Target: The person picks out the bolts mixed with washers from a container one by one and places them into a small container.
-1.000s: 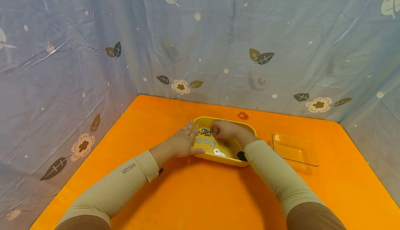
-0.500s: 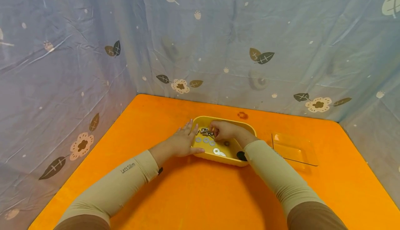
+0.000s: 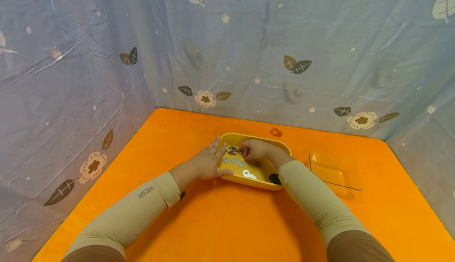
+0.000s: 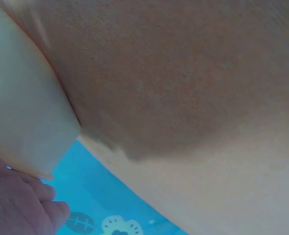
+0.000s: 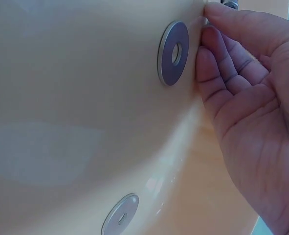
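Our left hand (image 3: 204, 164) lies spread at the left end of the yellow tray (image 3: 245, 180), washers (image 5: 166, 58) lie inside its near wall, and beyond them our right hand (image 3: 258, 149), fingers curled, has edged to the screws (image 3: 232, 150), so picking seems under way, though we cannot tell whether it grips one.

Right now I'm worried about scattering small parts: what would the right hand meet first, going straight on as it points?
The right hand would probably meet the cluster of metal screws in the yellow bin first; depth is unclear.
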